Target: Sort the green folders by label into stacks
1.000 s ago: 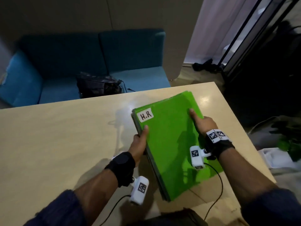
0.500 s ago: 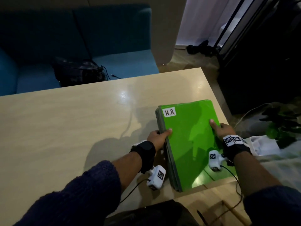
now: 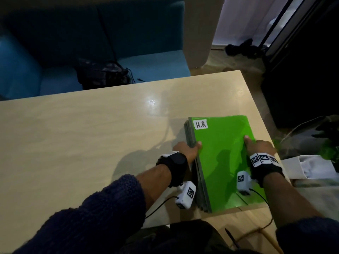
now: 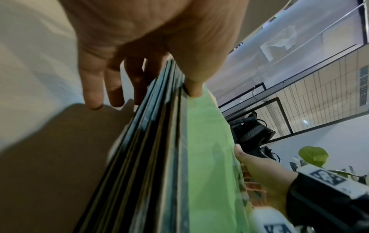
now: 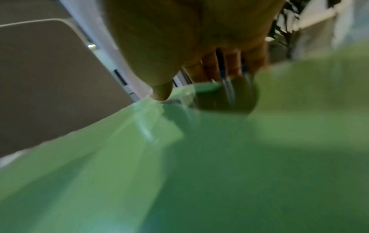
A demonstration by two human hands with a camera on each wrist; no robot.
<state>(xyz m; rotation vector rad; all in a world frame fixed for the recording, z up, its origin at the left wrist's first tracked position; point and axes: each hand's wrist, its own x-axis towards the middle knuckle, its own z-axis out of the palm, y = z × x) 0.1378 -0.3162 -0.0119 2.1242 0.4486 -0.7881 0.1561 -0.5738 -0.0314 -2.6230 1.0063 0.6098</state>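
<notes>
A stack of green folders lies at the right end of the table, its top folder bearing a white "H.R" label. My left hand grips the stack's left edge, thumb on top. In the left wrist view the stack's edge sits between thumb and fingers of the left hand. My right hand grips the right edge, thumb on the top cover, and the right wrist view shows the right hand with fingers under the folder.
A blue sofa with a dark bag stands beyond the table. The table's right edge is just past the stack. On the floor to the right are a white box, a green plant and cables.
Both hands have carried the folder stack from the table's middle toward its right end and nearer to me, turning it squarer to the edge. The grip on both sides is unchanged.
</notes>
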